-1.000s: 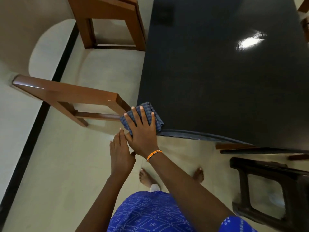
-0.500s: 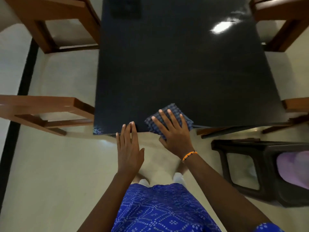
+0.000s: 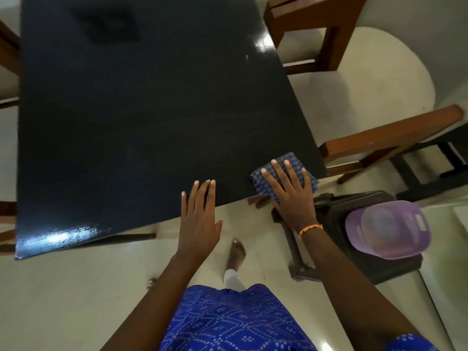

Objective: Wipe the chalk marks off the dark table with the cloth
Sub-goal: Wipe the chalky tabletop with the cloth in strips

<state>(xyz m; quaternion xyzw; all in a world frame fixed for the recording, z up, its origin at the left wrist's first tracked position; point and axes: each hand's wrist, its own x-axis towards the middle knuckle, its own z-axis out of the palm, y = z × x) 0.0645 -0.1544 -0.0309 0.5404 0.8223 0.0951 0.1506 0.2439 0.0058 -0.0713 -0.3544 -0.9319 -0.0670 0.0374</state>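
The dark glossy table [image 3: 141, 117] fills the upper left of the view. A folded blue checked cloth [image 3: 291, 163] lies on its near right corner. My right hand [image 3: 291, 196] presses flat on the cloth, fingers spread, an orange band at the wrist. To the left of it, my left hand [image 3: 200, 219] rests with straight fingers whose tips touch the table's near edge, and it holds nothing. I can make out no chalk marks on the surface.
Wooden chairs stand at the right [image 3: 379, 140], far right [image 3: 316, 19] and left [image 3: 7, 54] of the table. A dark plastic stool [image 3: 329, 219] with a purple basket [image 3: 387, 229] on it sits just right of my right arm. Pale tiled floor [image 3: 63, 287] lies below.
My right hand has slid the cloth along the near edge from the table's left corner to its right corner. My left hand followed along the edge, and my view shifted right.
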